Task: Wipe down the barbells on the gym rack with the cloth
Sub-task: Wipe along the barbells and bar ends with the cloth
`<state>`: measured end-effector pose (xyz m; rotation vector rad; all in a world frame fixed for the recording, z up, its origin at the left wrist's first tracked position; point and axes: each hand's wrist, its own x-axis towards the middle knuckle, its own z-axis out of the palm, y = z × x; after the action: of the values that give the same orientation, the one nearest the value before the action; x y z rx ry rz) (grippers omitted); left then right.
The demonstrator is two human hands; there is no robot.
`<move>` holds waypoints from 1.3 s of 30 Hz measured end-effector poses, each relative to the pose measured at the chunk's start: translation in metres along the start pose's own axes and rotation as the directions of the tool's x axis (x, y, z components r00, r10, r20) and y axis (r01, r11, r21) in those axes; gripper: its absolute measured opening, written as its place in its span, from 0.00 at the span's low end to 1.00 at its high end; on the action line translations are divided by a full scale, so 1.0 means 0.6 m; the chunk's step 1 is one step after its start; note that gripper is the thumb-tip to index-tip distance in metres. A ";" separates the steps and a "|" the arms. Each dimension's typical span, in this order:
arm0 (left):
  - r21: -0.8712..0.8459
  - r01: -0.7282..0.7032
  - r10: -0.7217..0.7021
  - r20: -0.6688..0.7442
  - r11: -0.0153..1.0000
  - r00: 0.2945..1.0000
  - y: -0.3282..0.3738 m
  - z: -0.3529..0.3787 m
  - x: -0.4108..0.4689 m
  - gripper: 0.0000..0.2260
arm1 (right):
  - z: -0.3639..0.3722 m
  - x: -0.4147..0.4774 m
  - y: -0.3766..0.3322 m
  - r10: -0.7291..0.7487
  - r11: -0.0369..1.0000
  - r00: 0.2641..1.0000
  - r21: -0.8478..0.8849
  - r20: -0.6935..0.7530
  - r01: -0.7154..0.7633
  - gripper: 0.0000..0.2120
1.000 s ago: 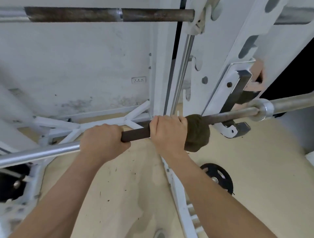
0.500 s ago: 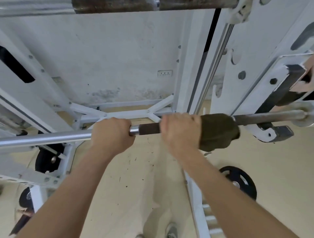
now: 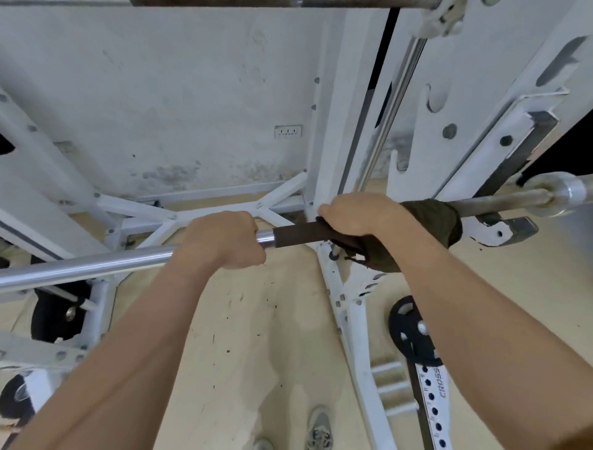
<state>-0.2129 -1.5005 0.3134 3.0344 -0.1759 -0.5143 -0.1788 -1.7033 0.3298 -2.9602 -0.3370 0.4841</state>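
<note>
Hands: left hand (image 3: 221, 239) curled round barbell (image 3: 96, 265); right hand (image 3: 359, 215), rightward along it, clasped over cloth (image 3: 433, 221) wrapped on its shaft. Progress is judged midway: sleeve end not yet reached; second bar (image 3: 353, 3), above it, judged unwiped.

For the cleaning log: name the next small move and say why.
Probably slide the right hand and its cloth rightward along the barbell toward the collar: the cloth is wrapped round the bar, a dull stretch lies bare beyond it, and the left hand grips the bar, steadying it.
</note>
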 end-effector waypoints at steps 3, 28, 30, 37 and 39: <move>-0.020 -0.001 0.001 -0.034 1.000 0.999 0.002 0.001 -0.004 0.07 | 0.038 0.003 -0.105 -0.084 0.996 0.988 -0.004 -0.132 0.085 0.14; 0.056 -0.045 0.057 -0.236 0.997 0.970 -0.001 0.021 -0.018 0.06 | 0.067 -0.073 0.101 0.181 0.962 0.770 -0.054 -0.612 -0.269 0.19; 0.071 -0.039 0.057 -0.274 0.997 0.960 -0.002 0.028 -0.018 0.07 | 0.070 -0.064 0.066 0.267 0.950 0.736 0.043 -0.622 -0.308 0.16; 0.120 -0.029 0.071 -0.367 0.992 0.927 0.002 0.036 -0.021 0.09 | 0.118 -0.049 -0.129 -0.103 0.994 0.765 -0.100 -0.636 0.052 0.20; 0.130 -0.023 0.065 -0.334 0.991 0.940 -0.001 0.032 -0.018 0.06 | 0.101 -0.067 -0.054 -0.179 0.980 0.826 -0.174 -0.534 0.100 0.21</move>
<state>-0.2296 -1.4990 0.2986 3.1684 -0.2656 0.0276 -0.2423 -1.6761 0.2899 -2.9967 -0.5267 -0.4280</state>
